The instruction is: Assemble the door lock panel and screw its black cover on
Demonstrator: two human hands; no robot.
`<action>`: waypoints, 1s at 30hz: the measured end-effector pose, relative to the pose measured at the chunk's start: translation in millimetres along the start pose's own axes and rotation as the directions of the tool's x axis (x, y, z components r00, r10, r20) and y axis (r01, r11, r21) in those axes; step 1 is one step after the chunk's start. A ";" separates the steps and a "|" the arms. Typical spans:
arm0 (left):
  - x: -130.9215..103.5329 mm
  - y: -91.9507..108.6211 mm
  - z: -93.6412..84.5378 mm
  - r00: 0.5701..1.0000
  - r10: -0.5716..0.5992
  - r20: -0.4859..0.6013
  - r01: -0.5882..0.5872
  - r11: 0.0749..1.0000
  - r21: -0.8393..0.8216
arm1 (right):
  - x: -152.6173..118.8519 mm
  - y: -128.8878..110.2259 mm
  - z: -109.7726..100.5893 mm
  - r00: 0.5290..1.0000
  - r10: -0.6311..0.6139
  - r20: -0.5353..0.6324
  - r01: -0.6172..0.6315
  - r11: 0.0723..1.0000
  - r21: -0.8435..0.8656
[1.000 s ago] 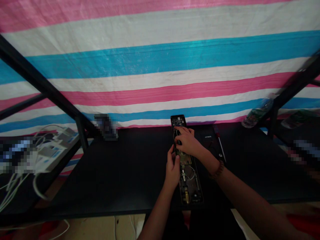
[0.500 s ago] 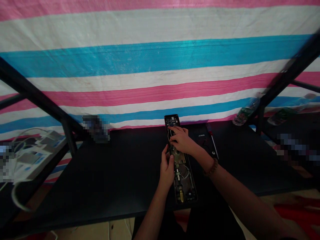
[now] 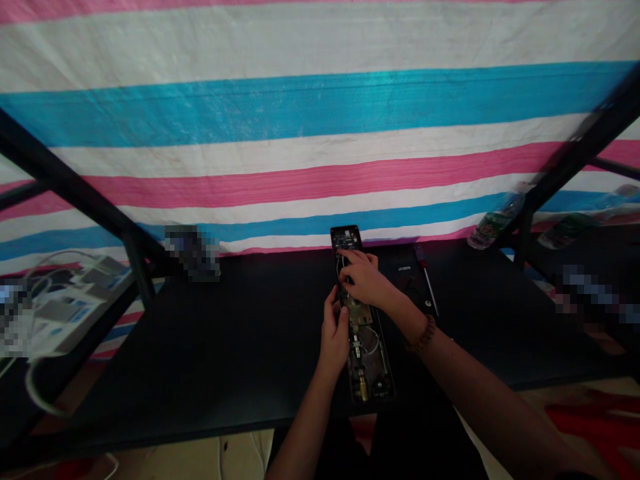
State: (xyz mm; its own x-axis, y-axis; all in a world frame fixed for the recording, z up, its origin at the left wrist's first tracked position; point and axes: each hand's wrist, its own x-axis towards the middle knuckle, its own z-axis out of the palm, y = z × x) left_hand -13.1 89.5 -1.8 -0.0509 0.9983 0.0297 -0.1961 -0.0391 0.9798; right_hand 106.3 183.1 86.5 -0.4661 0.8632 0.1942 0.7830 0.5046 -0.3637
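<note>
A long, narrow black device housing [image 3: 388, 360] lies with its inside facing up on the black table. It holds a metal plate, white wires [image 3: 374, 339] and a brass-coloured cylinder [image 3: 363, 387] near its close end. My left hand [image 3: 335, 337] grips the housing's left edge, thumb on top and fingers along the side. Over the upper half, my right hand [image 3: 364, 275] reaches in from the right with bent fingers. Its index finger and thumb are at thin wires by the left edge; whatever is between them is too small to make out.
Right of the housing lie a screwdriver [image 3: 429, 287] and a dark flat part [image 3: 406, 283]. Plastic bottles [image 3: 493, 227] lean at the back right. A blurred object [image 3: 193, 252] stands at the back left, with power strips and cables [image 3: 75, 310] further left. Striped sheeting [image 3: 320, 107] hangs behind.
The view has shifted slightly. Both hands keep nearly the same places on the housing, with only a very small movement of the right fingers.
</note>
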 end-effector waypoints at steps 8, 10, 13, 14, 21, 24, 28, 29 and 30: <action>-0.7 0.0 0.7 1.000 -0.005 0.001 0.005 1.000 0.005 | 0.8 -3.0 2.6 1.000 0.021 -0.011 -0.021 1.000 -0.006; -1.3 2.0 1.6 1.000 -0.011 -0.007 0.011 1.000 0.002 | 2.5 -3.5 2.9 1.000 0.027 0.001 -0.027 1.000 -0.005; -2.7 6.5 3.1 0.999 -0.037 -0.017 0.037 0.999 -0.013 | 4.4 -4.0 2.6 0.999 0.030 0.011 -0.030 1.000 -0.003; -3.1 7.9 3.5 0.999 -0.042 -0.016 0.041 0.999 -0.014 | 4.8 -4.1 2.4 0.999 0.034 0.011 -0.034 0.999 -0.001; -4.4 9.1 3.3 0.999 -0.044 -0.008 0.044 0.998 -0.038 | 4.5 -2.4 1.5 0.998 0.055 0.006 -0.055 0.998 0.006; -3.9 6.7 2.7 1.000 -0.024 -0.015 0.023 0.999 -0.031 | 3.6 -1.4 2.6 0.999 0.051 -0.012 -0.050 0.999 0.018; -3.4 6.7 2.5 0.999 -0.028 -0.022 0.028 1.000 -0.003 | 2.7 -3.4 3.6 0.998 0.053 -0.019 -0.053 0.998 0.015; -3.4 7.1 2.4 0.999 -0.031 -0.022 0.031 1.000 0.000 | 2.7 -4.5 3.6 0.998 0.055 -0.019 -0.055 0.998 0.012; -3.3 7.4 2.4 0.999 -0.031 -0.022 0.031 0.999 0.004 | 2.7 -5.6 3.5 0.998 0.056 -0.018 -0.056 0.998 0.008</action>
State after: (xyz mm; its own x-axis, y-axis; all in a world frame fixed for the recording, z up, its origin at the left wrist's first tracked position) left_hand -12.1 86.0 5.8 -0.0666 0.9978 -0.0055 -0.1940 -0.0076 0.9810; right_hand 99.2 182.5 85.8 -0.4143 0.8901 0.1899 0.8046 0.4557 -0.3808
